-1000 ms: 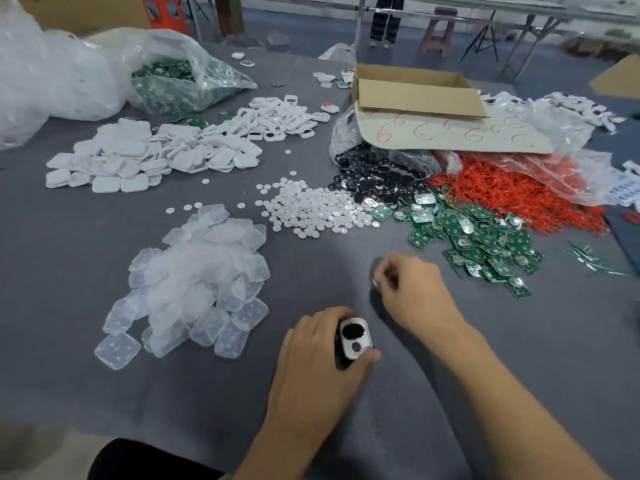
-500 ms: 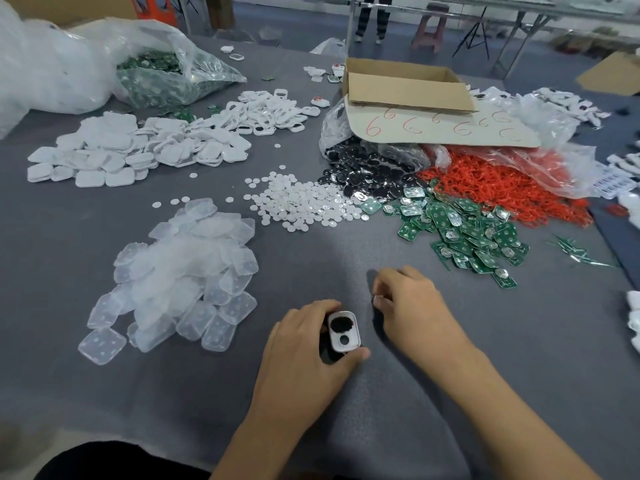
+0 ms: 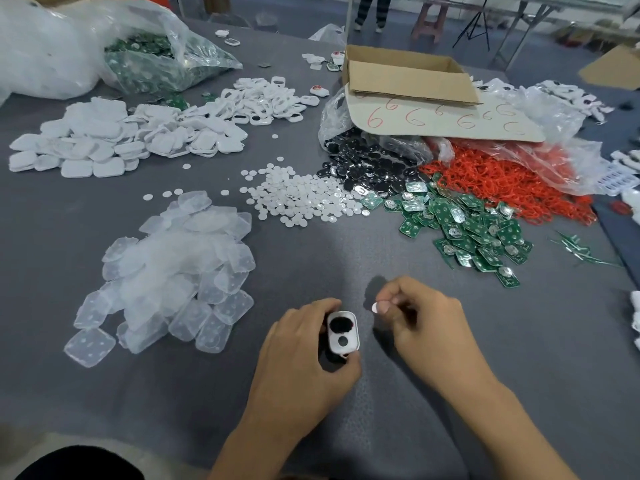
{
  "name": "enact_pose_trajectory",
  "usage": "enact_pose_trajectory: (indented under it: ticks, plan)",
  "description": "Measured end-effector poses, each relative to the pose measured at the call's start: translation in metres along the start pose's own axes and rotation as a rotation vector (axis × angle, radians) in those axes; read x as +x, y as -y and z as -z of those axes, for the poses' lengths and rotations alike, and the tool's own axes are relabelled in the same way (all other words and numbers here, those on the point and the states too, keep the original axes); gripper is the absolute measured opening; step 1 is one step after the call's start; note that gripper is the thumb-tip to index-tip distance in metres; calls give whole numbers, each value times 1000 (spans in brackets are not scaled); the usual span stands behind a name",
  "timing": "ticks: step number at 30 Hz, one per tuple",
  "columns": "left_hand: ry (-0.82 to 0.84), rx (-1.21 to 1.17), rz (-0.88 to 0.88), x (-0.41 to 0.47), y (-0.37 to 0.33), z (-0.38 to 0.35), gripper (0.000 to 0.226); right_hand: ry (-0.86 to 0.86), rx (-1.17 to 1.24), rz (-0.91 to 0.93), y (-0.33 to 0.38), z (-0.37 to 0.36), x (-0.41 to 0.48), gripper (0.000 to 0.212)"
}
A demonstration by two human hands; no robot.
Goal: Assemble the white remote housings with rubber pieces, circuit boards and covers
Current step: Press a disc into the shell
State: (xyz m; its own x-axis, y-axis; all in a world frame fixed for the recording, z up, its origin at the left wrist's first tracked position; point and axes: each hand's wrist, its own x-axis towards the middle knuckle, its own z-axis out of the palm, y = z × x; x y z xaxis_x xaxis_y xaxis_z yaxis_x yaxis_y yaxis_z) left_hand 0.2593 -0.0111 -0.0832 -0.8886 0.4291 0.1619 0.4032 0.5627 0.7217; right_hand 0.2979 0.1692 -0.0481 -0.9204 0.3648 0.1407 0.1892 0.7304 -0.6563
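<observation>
Head view. The housing (image 3: pixel 343 336), white, with a dark opening at its far end and a small round hole nearer, sits near the table's near edge, at centre. The left hand (image 3: pixel 304 362) grips it: fingers curl round its left side and far end, the thumb presses its near end, and the forearm enters from the near edge. Whether the housing rests on the table (image 3: pixel 104 393) cannot be told.

The right hand (image 3: pixel 420 320) lies just right of the housing, apart from it, knuckles up and fingers curled. Its thumb and forefinger pinch a small white disc (image 3: pixel 375 307) that points left toward the housing's far end.

To the left is a heap of clear rubber pads (image 3: pixel 173 271). Farther off, at centre, white discs (image 3: pixel 304 199) lie scattered. To their right is a spread of green boards (image 3: pixel 474 230), with black pieces (image 3: pixel 367 168) and red pieces (image 3: pixel 502 181) spilling from clear bags beyond it. At far left lie white covers (image 3: pixel 104 143), with white frames (image 3: pixel 266 102) to their right. A cardboard box (image 3: pixel 405 77) stands at far centre, and a bag of boards (image 3: pixel 156 60) at far left.
</observation>
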Motion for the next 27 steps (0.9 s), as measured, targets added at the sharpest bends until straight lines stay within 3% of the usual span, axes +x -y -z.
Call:
enact_pose_trajectory:
  ticks: [8,27]
  plan:
    - [13,4,10,1,0,1,62,226,-44,157,13,-14,-9,23]
    - [3,15,-39,2,-2,3,53,274,-129,230,16,-22,14,23]
